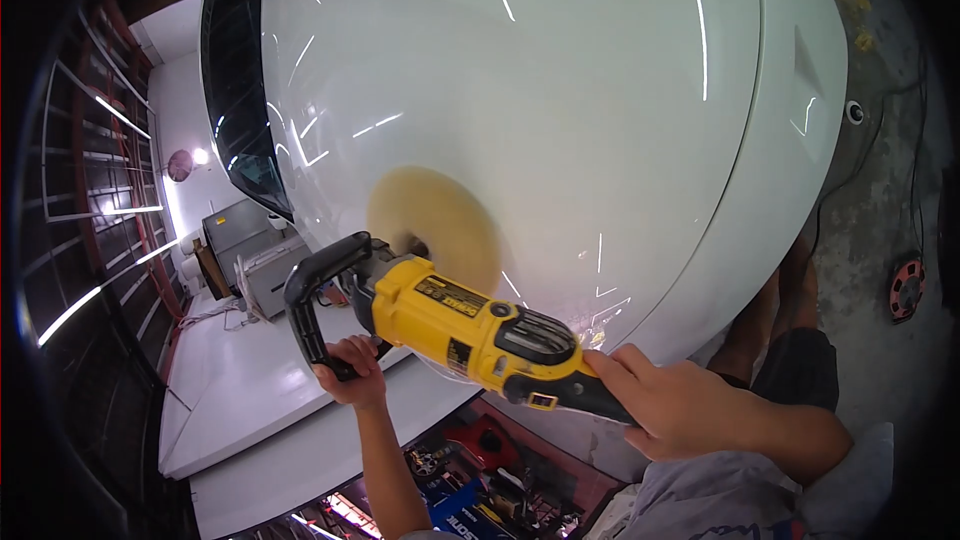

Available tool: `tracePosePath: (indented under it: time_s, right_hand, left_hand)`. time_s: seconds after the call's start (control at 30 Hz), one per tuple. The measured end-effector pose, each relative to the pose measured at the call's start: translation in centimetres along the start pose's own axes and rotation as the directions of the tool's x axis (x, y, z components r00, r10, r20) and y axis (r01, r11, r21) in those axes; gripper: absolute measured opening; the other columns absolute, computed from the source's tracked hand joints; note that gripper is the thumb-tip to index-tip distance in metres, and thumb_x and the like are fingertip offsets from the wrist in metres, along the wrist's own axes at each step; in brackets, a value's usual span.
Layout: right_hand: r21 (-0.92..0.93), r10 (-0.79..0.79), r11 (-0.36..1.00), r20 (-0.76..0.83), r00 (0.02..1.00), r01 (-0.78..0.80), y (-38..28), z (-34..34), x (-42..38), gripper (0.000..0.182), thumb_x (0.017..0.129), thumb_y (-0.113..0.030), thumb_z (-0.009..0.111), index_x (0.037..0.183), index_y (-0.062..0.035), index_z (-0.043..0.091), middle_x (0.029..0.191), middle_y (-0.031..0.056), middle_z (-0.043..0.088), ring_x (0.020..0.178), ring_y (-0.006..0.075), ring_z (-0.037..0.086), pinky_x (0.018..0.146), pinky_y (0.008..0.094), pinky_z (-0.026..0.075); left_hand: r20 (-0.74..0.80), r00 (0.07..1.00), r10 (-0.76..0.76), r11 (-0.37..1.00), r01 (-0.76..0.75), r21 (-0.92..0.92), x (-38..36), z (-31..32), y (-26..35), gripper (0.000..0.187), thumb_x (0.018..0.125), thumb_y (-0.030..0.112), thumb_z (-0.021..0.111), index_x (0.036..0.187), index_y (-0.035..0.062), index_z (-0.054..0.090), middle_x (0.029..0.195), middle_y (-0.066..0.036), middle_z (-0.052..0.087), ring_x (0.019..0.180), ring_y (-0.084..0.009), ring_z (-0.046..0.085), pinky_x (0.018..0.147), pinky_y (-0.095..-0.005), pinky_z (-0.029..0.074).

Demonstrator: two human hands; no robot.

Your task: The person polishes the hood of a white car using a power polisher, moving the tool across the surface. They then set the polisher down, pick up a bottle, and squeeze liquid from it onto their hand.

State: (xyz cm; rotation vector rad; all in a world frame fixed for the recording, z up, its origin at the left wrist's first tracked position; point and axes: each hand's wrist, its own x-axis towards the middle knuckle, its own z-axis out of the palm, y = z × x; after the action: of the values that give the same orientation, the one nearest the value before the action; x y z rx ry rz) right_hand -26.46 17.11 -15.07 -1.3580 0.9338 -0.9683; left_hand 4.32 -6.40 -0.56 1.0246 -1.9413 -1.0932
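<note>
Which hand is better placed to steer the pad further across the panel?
Likely left hand: it grips the black loop handle beside the yellow foam pad. Right hand holds the polisher's rear grip.

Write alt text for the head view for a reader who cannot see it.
Two bare hands press a yellow polisher with its pad against a glossy white car hood. The left hand grips the black loop handle; the right hand holds the rear grip.
</note>
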Motion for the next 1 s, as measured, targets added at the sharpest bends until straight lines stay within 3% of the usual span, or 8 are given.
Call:
tracePosePath:
  time_s: [0.13,0.27,0.37,0.53,0.57,0.63,0.97,1.0]
  right_hand:
    - [0.02,0.037,0.999,0.054,0.998,-0.038,-0.1,0.2,1.9,0.069,0.074,-0.009,0.063,0.132,0.0084,0.03,0.104,0.0217,0.047,0.061,0.0356,0.063,0.052,0.0423,0.052]
    - [0.006,-0.036,0.999,0.012,0.999,0.036,0.2,1.4,4.2,0.067,0.075,-0.008,0.06,0.132,0.0092,0.029,0.1,0.0227,0.047,0.055,0.0353,0.06,0.047,0.0416,0.051]
    - [-0.006,-0.026,1.0,0.037,0.999,0.026,-0.3,1.9,6.0,0.067,0.071,-0.003,0.06,0.127,0.0157,0.03,0.097,0.0258,0.049,0.062,0.0413,0.063,0.054,0.0439,0.053]
    - [0.043,-0.109,0.993,-0.07,0.992,0.112,-0.5,3.4,7.4,0.06,0.072,-0.001,0.056,0.123,0.0184,0.032,0.087,0.0248,0.049,0.053,0.0396,0.06,0.046,0.0422,0.05]
    - [0.041,-0.107,0.993,-0.065,0.992,0.11,-0.6,3.5,7.6,0.06,0.072,-0.001,0.056,0.123,0.0184,0.032,0.087,0.0248,0.049,0.053,0.0396,0.06,0.046,0.0422,0.05]
    - [0.067,-0.052,0.996,0.016,0.999,0.051,-1.5,2.9,7.8,0.064,0.069,0.0,0.059,0.123,0.0204,0.032,0.101,0.0306,0.05,0.074,0.0412,0.064,0.061,0.0428,0.054]
    - [0.056,-0.016,0.998,0.1,0.995,0.011,-1.9,2.6,9.8,0.066,0.069,-0.001,0.061,0.124,0.0201,0.03,0.102,0.0296,0.05,0.075,0.0397,0.065,0.063,0.0401,0.056]
    - [0.059,-0.037,0.998,0.108,0.994,0.03,-1.8,2.6,10.3,0.067,0.068,-0.002,0.06,0.123,0.021,0.03,0.099,0.0293,0.05,0.07,0.0401,0.065,0.058,0.0403,0.055]
  left_hand:
    - [-0.031,0.999,-0.007,1.0,0.007,0.005,0.0,-1.8,-1.1,0.051,0.091,0.056,0.042,0.069,0.0096,0.044,0.045,-0.001,0.037,0.043,-0.0145,0.04,0.051,-0.0294,0.035]
    - [-0.101,0.994,-0.051,0.999,0.049,-0.02,0.4,-3.6,-2.2,0.051,0.091,0.054,0.042,0.065,0.0097,0.044,0.044,-0.001,0.036,0.043,-0.0149,0.038,0.05,-0.03,0.035]
    - [-0.165,0.985,-0.049,0.999,0.049,-0.001,0.9,-4.3,-2.6,0.052,0.091,0.053,0.041,0.063,0.0099,0.043,0.044,-0.001,0.034,0.043,-0.0148,0.037,0.05,-0.0296,0.034]
    - [-0.19,0.979,-0.068,0.995,0.052,-0.088,1.5,-6.3,-3.8,0.053,0.091,0.054,0.043,0.062,0.0098,0.044,0.044,-0.001,0.033,0.043,-0.0146,0.035,0.051,-0.0294,0.033]
    - [-0.202,0.977,-0.073,0.993,0.053,-0.103,1.7,-6.8,-4.1,0.053,0.091,0.054,0.044,0.061,0.0098,0.044,0.044,-0.001,0.033,0.044,-0.0146,0.035,0.051,-0.0294,0.033]
    - [-0.211,0.974,-0.08,0.992,0.056,-0.117,2.1,-6.5,-4.0,0.054,0.09,0.054,0.045,0.06,0.0096,0.045,0.044,-0.001,0.034,0.044,-0.0148,0.036,0.051,-0.0293,0.033]
    - [-0.279,0.944,-0.176,0.981,0.146,-0.124,0.1,-8.8,-4.3,0.057,0.088,0.057,0.047,0.056,0.0103,0.045,0.043,0.0,0.034,0.044,-0.0147,0.037,0.051,-0.0277,0.033]
    - [-0.292,0.937,-0.192,0.979,0.164,-0.119,0.0,-8.7,-4.2,0.057,0.088,0.058,0.047,0.055,0.0105,0.045,0.042,0.0,0.034,0.044,-0.0147,0.037,0.051,-0.0276,0.033]
